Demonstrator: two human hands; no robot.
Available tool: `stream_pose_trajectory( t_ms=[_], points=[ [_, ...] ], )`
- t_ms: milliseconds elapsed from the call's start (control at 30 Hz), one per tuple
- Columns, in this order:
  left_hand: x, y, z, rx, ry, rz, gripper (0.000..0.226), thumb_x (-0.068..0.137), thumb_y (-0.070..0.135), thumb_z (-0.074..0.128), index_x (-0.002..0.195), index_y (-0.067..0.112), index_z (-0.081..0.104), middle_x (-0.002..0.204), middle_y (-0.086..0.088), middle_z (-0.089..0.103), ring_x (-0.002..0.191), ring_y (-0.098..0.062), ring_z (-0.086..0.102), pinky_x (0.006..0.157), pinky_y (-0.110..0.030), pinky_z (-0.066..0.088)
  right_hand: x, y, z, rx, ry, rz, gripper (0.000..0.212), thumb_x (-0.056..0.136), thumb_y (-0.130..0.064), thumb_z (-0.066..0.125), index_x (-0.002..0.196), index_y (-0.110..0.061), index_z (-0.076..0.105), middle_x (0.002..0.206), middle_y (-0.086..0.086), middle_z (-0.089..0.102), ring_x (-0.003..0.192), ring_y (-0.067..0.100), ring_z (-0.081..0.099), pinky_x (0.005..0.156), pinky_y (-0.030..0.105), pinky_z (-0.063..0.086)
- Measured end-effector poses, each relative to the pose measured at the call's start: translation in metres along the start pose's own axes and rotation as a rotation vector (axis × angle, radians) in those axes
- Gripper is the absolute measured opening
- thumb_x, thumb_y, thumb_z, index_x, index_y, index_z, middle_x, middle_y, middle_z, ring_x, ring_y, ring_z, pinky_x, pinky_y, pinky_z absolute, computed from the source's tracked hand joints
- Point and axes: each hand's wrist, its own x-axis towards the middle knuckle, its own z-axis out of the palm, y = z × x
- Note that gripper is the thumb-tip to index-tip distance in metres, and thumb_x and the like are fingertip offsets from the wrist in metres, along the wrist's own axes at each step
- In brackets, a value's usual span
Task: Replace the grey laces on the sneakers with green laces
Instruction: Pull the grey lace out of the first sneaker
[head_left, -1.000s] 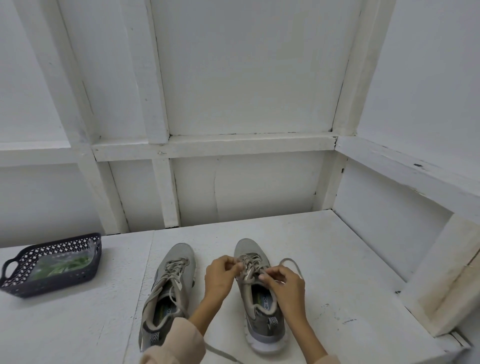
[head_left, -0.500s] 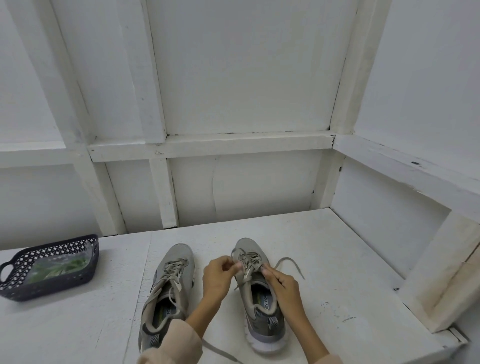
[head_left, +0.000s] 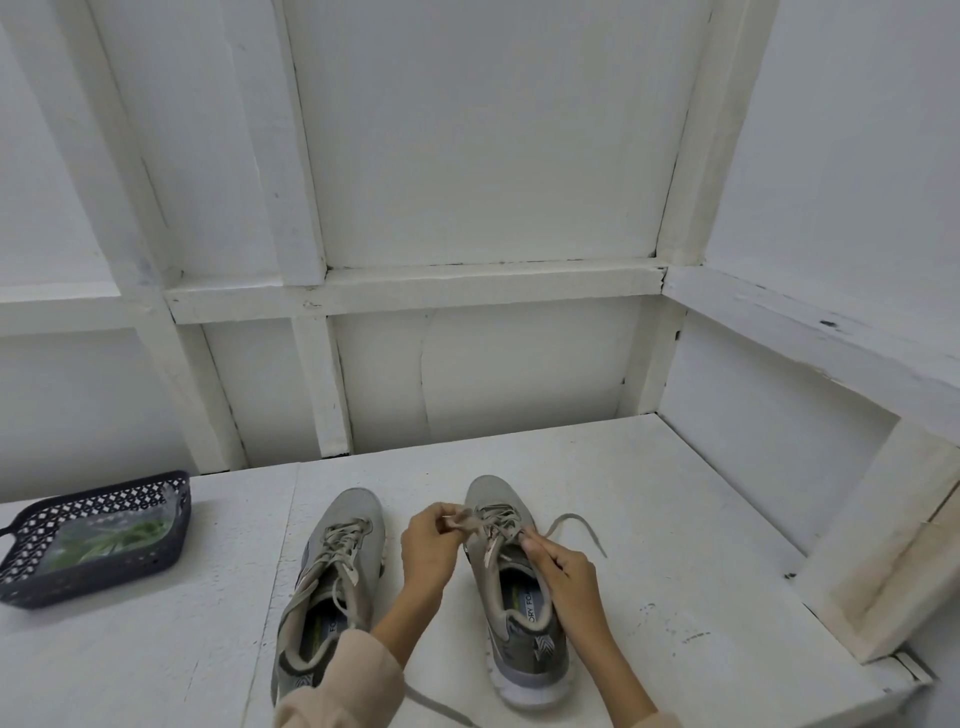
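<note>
a: count?
b: two sneakers (head_left: 353, 512) mid-table, one basket (head_left: 104, 486) of green laces (head_left: 119, 535) at the left edge.
a: hands?
b: left hand (head_left: 431, 545) and right hand (head_left: 569, 571) each pinch the grey lace (head_left: 496, 525) on the right sneaker (head_left: 524, 670); bare table (head_left: 675, 519) to its right.

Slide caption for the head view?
Left hand and right hand pinch the grey lace of the right sneaker; left sneaker laced, green laces in basket.

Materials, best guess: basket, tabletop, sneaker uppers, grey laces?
basket: likely moulded plastic, dark navy, matte; regular lattice holes in the walls.
table: probably painted wood, matte white; scuffs and dark chips.
right sneaker, left sneaker: grey textile uppers, seemingly mesh; pale rubbery-looking sole.
grey lace, pinched by left hand and right hand: flat woven fabric; it drapes limply.
</note>
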Motion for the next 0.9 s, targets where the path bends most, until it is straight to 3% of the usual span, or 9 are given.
stream_pose_trajectory(
  t_ms=[167, 300, 467, 533, 600, 667, 733, 833, 900],
  points=[
    [0.01, 0.016, -0.017, -0.217, 0.296, 0.023, 0.017, 0.093, 0.002, 0.06, 0.085, 0.018, 0.058, 0.084, -0.005, 0.064, 0.074, -0.021, 0.06, 0.071, -0.037, 0.052, -0.001, -0.001, 0.0, 0.036, -0.013, 0.012, 0.044, 0.085, -0.046, 0.061, 0.12, -0.021, 0.068, 0.117, -0.009, 0.069, 0.109, 0.001, 0.063, 0.092, 0.016, 0.05],
    [0.016, 0.015, -0.035, -0.064, 0.154, 0.04, 0.022, 0.088, -0.003, 0.063, 0.089, 0.018, 0.058, 0.09, -0.006, 0.064, 0.078, -0.021, 0.062, 0.075, -0.04, 0.054, -0.002, -0.004, -0.002, 0.104, 0.055, 0.09, 0.023, 0.095, -0.039, 0.055, 0.097, -0.031, 0.076, 0.091, -0.007, 0.076, 0.088, 0.005, 0.069, 0.082, 0.023, 0.055],
    [0.0, 0.0, -0.022, 0.065, 0.059, -0.015, 0.051, 0.075, -0.021, 0.049, 0.111, 0.014, 0.058, 0.101, -0.006, 0.056, 0.083, -0.015, 0.053, 0.064, -0.023, 0.045, 0.02, -0.01, -0.017, 0.044, -0.009, 0.138, 0.017, 0.09, -0.014, 0.066, 0.077, -0.014, 0.077, 0.077, 0.001, 0.074, 0.087, 0.023, 0.069, 0.082, 0.034, 0.056],
    [-0.013, -0.008, -0.011, 0.157, 0.08, 0.018, 0.05, 0.078, -0.011, 0.054, 0.117, 0.02, 0.057, 0.122, -0.007, 0.051, 0.096, -0.021, 0.055, 0.076, -0.028, 0.045, 0.027, -0.02, -0.023, 0.004, -0.075, 0.134, 0.011, 0.087, -0.007, 0.069, 0.08, -0.007, 0.077, 0.077, 0.002, 0.073, 0.083, 0.021, 0.069, 0.082, 0.034, 0.057],
    [-0.031, -0.013, -0.002, 0.239, 0.095, 0.102, 0.042, 0.084, 0.017, 0.063, 0.125, 0.023, 0.054, 0.146, -0.004, 0.037, 0.126, -0.026, 0.046, 0.103, -0.038, 0.039, 0.035, -0.027, -0.027, -0.048, -0.135, 0.157, 0.009, 0.086, -0.006, 0.07, 0.08, -0.004, 0.077, 0.081, 0.011, 0.074, 0.08, 0.021, 0.068, 0.081, 0.035, 0.058],
    [-0.043, -0.015, 0.007, 0.336, 0.031, 0.164, 0.076, 0.073, 0.062, 0.051, 0.138, 0.022, 0.045, 0.156, 0.005, 0.021, 0.149, -0.022, 0.013, 0.12, -0.044, 0.013, 0.044, -0.032, -0.028, -0.141, -0.197, 0.183, 0.008, 0.084, -0.008, 0.073, 0.078, -0.005, 0.077, 0.081, 0.015, 0.074, 0.08, 0.023, 0.07, 0.081, 0.037, 0.059],
    [-0.046, -0.021, 0.017, 0.446, -0.059, 0.209, 0.104, 0.065, 0.077, 0.034, 0.151, 0.019, 0.024, 0.154, 0.013, 0.008, 0.15, -0.016, -0.01, 0.119, -0.041, -0.006, 0.052, -0.036, -0.027, -0.268, -0.254, 0.181, 0.008, 0.082, -0.01, 0.073, 0.075, -0.009, 0.076, 0.077, 0.013, 0.073, 0.076, 0.022, 0.069, 0.078, 0.039, 0.06],
    [-0.043, -0.03, 0.027, 0.564, -0.144, 0.205, 0.085, 0.093, 0.046, 0.046, 0.154, 0.015, -0.005, 0.16, 0.004, -0.013, 0.149, -0.017, -0.018, 0.119, -0.039, -0.009, 0.058, -0.044, -0.023, -0.457, -0.294, 0.127, 0.015, 0.084, -0.016, 0.065, 0.069, -0.015, 0.064, 0.071, 0.005, 0.068, 0.069, 0.019, 0.066, 0.072, 0.041, 0.06],
    [-0.044, -0.034, 0.032, 0.548, -0.159, 0.19, 0.073, 0.102, 0.024, 0.04, 0.152, 0.014, -0.012, 0.162, -0.002, -0.016, 0.149, -0.017, -0.018, 0.119, -0.038, -0.01, 0.059, -0.046, -0.021, -0.641, -0.279, 0.059, 0.014, 0.088, -0.027, 0.058, 0.077, -0.018, 0.057, 0.077, 0.001, 0.069, 0.073, 0.021, 0.066, 0.072, 0.042, 0.058]
  ],
)
